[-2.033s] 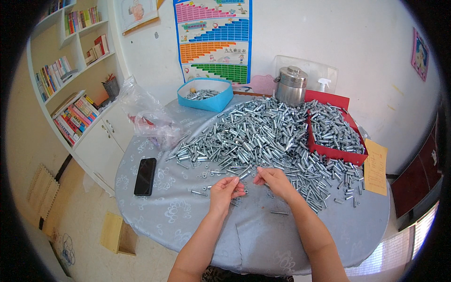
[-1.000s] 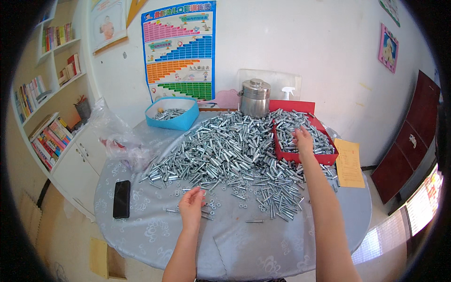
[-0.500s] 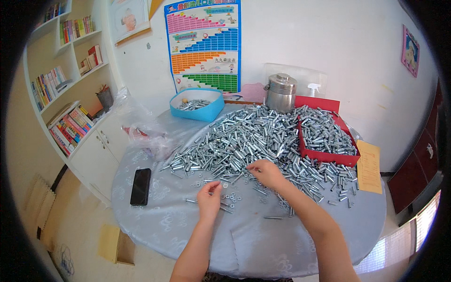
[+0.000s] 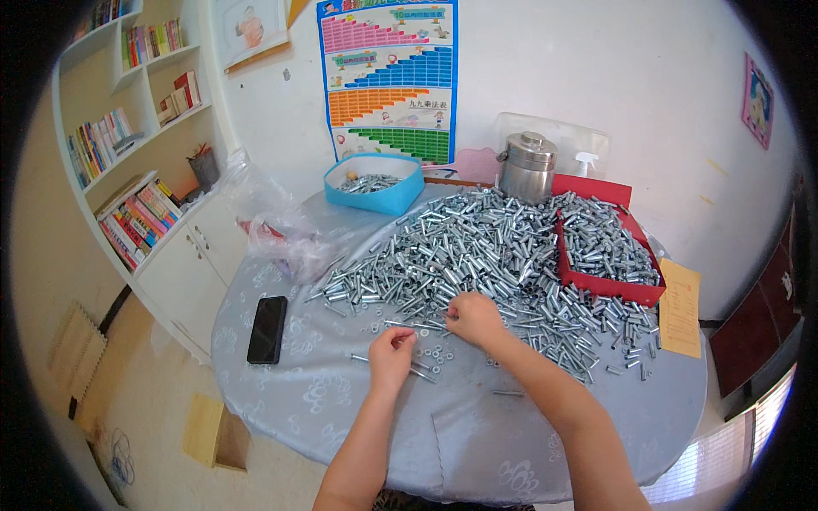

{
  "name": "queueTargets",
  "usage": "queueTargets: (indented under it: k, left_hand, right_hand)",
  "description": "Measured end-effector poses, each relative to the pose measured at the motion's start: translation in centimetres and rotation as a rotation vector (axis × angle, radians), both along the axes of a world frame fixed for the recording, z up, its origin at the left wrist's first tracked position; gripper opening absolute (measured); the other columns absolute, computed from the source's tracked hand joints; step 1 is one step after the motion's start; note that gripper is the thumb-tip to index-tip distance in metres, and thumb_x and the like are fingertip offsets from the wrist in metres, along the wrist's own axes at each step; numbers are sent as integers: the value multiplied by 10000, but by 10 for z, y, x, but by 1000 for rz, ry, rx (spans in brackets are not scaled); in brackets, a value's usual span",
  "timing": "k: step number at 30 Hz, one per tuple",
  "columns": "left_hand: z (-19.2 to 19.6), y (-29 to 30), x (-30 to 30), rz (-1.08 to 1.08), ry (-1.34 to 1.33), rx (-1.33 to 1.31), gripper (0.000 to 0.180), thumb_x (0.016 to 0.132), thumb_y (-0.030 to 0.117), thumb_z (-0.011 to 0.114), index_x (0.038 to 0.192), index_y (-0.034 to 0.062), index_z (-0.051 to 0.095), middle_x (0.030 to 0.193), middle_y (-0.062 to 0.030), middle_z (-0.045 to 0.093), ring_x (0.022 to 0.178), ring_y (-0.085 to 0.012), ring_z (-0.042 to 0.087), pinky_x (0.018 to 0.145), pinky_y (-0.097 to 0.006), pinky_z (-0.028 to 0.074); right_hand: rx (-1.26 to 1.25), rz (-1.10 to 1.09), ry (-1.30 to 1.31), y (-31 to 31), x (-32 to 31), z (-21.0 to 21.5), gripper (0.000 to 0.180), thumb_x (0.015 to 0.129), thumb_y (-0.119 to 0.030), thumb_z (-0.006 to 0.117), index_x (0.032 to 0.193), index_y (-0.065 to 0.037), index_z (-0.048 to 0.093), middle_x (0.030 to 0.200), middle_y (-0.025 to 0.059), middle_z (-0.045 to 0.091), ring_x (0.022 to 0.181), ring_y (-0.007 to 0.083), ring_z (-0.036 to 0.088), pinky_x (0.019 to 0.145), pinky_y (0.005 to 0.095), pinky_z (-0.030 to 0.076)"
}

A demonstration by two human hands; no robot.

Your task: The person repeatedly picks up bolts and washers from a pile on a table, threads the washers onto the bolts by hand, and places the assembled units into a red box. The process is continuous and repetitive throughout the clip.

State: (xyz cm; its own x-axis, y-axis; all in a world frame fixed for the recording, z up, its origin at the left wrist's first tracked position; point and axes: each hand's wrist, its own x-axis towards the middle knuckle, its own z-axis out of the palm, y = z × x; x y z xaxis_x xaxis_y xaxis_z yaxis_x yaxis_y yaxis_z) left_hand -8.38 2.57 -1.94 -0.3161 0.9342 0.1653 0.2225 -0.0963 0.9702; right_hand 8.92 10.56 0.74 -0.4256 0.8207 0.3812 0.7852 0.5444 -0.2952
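Observation:
My right hand (image 4: 475, 319) is closed, fingertips pinched together at the near edge of a big heap of silvery metal bolts and sleeves (image 4: 460, 247). Whatever it grips is too small to make out. To its left and a little nearer, my left hand (image 4: 391, 361) is also closed, thumb against fingers; what lies in the pinch is hidden. Between and around the hands are small loose nuts and washers (image 4: 437, 353). A long bolt (image 4: 423, 375) lies beside my left hand, partly behind it.
A red box (image 4: 609, 290) full of metal sleeves stands at the right, a yellow paper (image 4: 680, 311) beside it. Behind the heap are a steel canister (image 4: 527, 170) and a blue bin (image 4: 396, 200) with metal parts. A black phone (image 4: 267, 330) and plastic bags (image 4: 285, 238) lie left.
My right hand has moved left and toward me, closer to my left hand, which stays about where it was. The whole view has shifted slightly.

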Motion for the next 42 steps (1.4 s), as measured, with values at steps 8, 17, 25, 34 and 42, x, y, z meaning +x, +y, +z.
queueTargets:
  k: [8,17,25,34,42]
  left_hand:
    - [12,-13,-19,-257,536,10,174,624,-9,626,793,34,639,711,-82,619,660,-183,580,624,-284,461]
    - [23,-21,-16,-400,758,-75,95,617,40,630,707,67,615,763,-105,597,762,-280,536,709,-363,427]
    - [34,-21,-8,-363,238,-111,104,767,102,593,789,18,536,690,-77,570,627,-158,542,598,-283,433]
    - [33,-19,16,-426,29,-89,108,863,120,497,892,23,458,638,-30,522,564,-94,468,517,-236,369]
    - [26,-17,23,-552,-182,-52,91,890,167,481,908,78,483,626,38,467,542,-40,409,468,-187,316]
  right_hand:
    - [-149,21,176,-35,26,19,102,663,-167,615,706,-75,615,747,80,597,743,260,574,657,352,457]
    - [-90,66,198,-16,1,5,175,705,-165,624,854,-75,642,815,91,602,793,248,582,690,337,464]
    - [-234,41,315,-18,-1,5,207,712,-174,643,871,-43,625,813,93,604,768,221,587,682,306,463]
    - [-683,128,1210,-56,40,11,251,797,-74,611,1029,-20,532,888,34,587,800,87,546,707,202,432]
    - [-659,166,1276,-60,40,2,263,804,-53,589,1054,-8,521,882,31,589,776,83,542,684,201,431]
